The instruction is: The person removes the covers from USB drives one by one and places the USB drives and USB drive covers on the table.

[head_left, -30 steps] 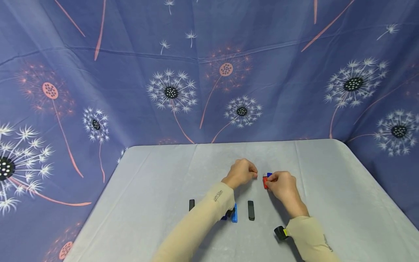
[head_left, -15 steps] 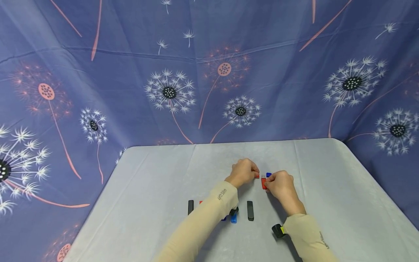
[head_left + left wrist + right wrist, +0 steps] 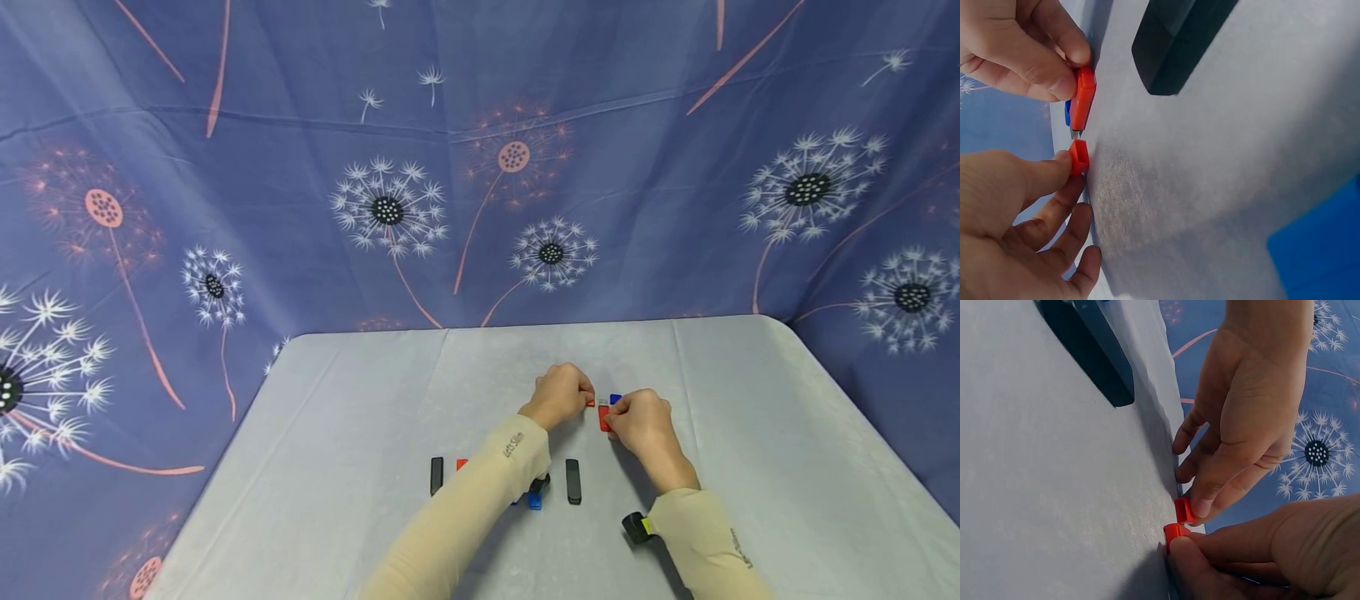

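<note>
From my distant place I see both hands working near the middle of the table (image 3: 360, 417), and the small red stick (image 3: 604, 418) is between them, in the right hand (image 3: 642, 423). The right thumb and fingers grasp the stick by its body, I think so that its metal end (image 3: 603, 402) can stand free, pointing away from the person. The left hand (image 3: 560, 395) pinches a small red cap (image 3: 591, 403) between thumb and forefinger, while its other fingers hang loosely bent, perhaps because so small a piece gives room only for two tips. In the left wrist view I find the cap just beside the metal end, with a narrow gap; which way its hollow faces, I cannot say surely. Such closeness suggests to me that the two pieces are being handled as a pair. A blue piece (image 3: 615, 399) shows behind the stick, but I cannot tell whether it is held or lying. Nearer to the person are one black stick (image 3: 573, 482), a second black stick (image 3: 437, 476), a red piece (image 3: 461, 463) and a light blue piece (image 3: 535, 501), partly covered by the left sleeve (image 3: 480, 492); they lie apart, probably to leave space for the hands.
</note>
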### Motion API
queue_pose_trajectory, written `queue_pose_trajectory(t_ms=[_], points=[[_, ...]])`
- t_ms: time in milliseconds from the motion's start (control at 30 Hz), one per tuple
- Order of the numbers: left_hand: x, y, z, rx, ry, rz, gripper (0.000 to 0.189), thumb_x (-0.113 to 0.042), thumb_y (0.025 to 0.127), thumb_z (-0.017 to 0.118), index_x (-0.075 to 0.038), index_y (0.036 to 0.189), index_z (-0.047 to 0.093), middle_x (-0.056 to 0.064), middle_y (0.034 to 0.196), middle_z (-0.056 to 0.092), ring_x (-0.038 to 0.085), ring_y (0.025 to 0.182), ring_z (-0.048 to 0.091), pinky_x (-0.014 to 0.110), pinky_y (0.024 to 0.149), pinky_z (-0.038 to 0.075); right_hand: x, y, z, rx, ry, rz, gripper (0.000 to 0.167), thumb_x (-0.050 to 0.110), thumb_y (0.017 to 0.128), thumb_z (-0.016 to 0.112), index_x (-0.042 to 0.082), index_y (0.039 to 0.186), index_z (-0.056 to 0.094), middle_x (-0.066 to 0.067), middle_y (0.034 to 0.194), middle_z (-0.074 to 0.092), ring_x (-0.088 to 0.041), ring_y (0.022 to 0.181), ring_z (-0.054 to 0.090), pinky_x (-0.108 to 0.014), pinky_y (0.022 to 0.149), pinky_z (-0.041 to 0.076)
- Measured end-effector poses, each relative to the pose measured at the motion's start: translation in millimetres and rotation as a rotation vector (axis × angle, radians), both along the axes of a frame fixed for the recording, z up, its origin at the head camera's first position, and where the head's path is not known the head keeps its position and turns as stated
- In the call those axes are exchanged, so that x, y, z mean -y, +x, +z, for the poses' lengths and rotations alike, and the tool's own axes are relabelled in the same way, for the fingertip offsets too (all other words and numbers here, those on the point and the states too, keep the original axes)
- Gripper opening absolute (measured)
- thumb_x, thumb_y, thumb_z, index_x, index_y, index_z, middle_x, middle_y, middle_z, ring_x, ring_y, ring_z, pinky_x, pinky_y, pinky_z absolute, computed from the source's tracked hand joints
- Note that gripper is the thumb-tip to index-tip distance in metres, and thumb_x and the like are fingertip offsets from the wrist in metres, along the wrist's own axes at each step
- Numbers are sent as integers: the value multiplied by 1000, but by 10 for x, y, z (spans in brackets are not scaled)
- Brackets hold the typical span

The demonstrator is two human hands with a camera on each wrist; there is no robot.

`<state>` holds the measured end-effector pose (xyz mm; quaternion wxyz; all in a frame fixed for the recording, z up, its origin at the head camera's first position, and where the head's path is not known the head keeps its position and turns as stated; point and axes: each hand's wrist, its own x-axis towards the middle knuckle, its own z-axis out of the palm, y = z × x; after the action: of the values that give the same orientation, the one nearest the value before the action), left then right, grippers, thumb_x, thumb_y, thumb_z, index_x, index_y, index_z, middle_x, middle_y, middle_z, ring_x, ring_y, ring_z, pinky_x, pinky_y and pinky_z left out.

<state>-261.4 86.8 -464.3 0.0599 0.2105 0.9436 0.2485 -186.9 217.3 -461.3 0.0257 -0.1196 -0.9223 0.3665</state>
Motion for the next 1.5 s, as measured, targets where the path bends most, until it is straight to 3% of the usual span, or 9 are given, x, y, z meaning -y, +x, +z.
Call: queue_pose_trajectory(t_ms=[200, 500, 700, 900, 1033, 1300, 1500], points=[[5, 19, -12, -2, -2, 7, 12, -22, 97, 74, -22, 91, 85, -14, 84, 77, 8, 89, 68, 42, 98, 49, 11, 11, -10, 10, -10, -1, 15, 1, 89, 72, -4, 76, 77, -8, 63, 73, -13, 55, 68, -24, 49, 50], [24, 34, -34, -5, -52, 1, 13, -25, 99, 72, -26, 94, 84, -16, 89, 77, 8, 98, 69, 42, 101, 48, 27, 41, -22, 5, -18, 7, 14, 1, 88, 74, -5, 77, 76, -9, 65, 73, -13, 54, 68, -24, 49, 50], [108, 64, 1, 8, -22, 0, 15, -25, 100, 70, -22, 108, 82, -11, 100, 78, 10, 101, 69, 44, 101, 47, 39, 81, 15, 8, -40, 25, 10, 0, 90, 73, -5, 82, 75, -11, 68, 73, -15, 56, 68, -26, 50, 51], [283, 116, 42, -9, -13, -27, 21, -28, 100, 69, -17, 115, 79, -5, 105, 77, 11, 97, 68, 43, 93, 46, 23, 176, 71, -79, 12, 110, 5, 0, 90, 72, -4, 89, 74, -10, 77, 73, -16, 62, 65, -27, 53, 50], [406, 170, 60, -27, -21, -66, 25, -29, 99, 71, -15, 118, 77, -2, 107, 77, 10, 95, 67, 41, 88, 48, 15, 272, 95, -137, 54, 164, 10, 4, 92, 71, -4, 98, 74, -8, 80, 73, -15, 67, 62, -27, 53, 49], [614, 367, 117, -107, -94, -153, 29, -32, 99, 70, -15, 122, 76, 2, 112, 76, 13, 101, 69, 43, 89, 55, 72, 477, 123, -232, 99, 273, 25, 7, 92, 76, -5, 113, 72, -11, 91, 76, -24, 81, 72, -36, 67, 59], [815, 507, 120, -263, -117, -157, 29, -34, 96, 74, -15, 118, 77, 3, 110, 76, 17, 96, 72, 38, 79, 59, 133, 563, 134, -303, 90, 299, 31, 6, 92, 75, -4, 121, 70, -21, 108, 75, -33, 94, 74, -41, 72, 63]])
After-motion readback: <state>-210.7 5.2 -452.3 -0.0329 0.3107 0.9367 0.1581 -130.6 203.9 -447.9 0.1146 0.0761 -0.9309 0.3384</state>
